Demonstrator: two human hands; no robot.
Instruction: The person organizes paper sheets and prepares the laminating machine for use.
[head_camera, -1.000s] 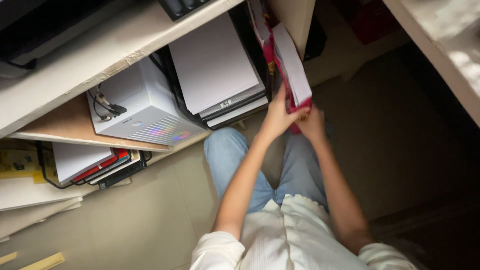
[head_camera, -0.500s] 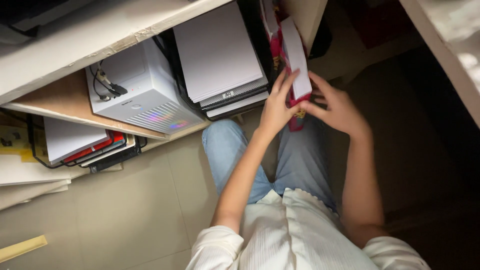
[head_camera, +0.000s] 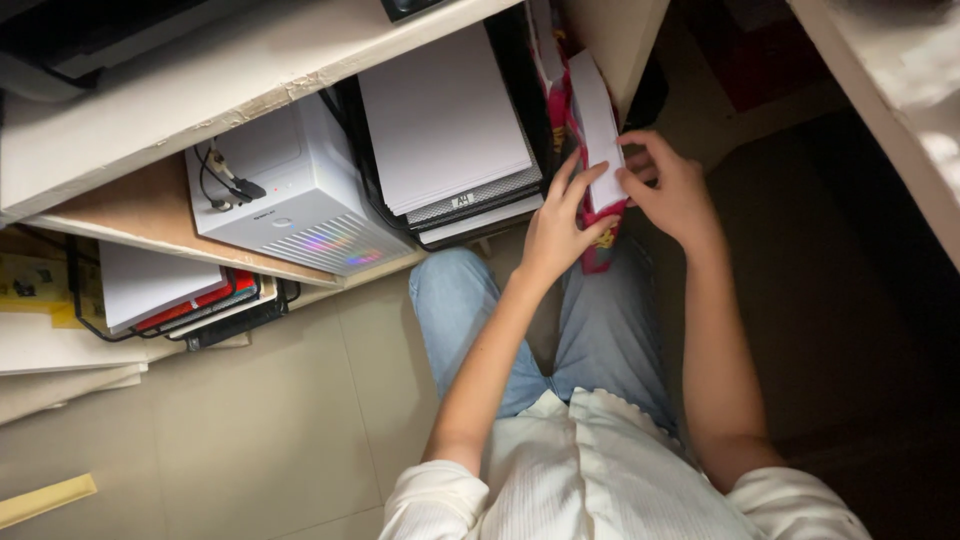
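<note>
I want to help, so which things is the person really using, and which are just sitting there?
In use:
left hand
right hand
white sheets, held upright
pink bag, around them

Just sitting there:
white box with cables
paper stack in black tray
lower tray with red folder

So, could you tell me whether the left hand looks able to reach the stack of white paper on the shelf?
Probably yes: the left hand rests on the pink bag right beside the stack of white paper, with nothing between them.

A slim white packet (head_camera: 598, 130) stands on edge in a pink bag (head_camera: 598, 235).
</note>
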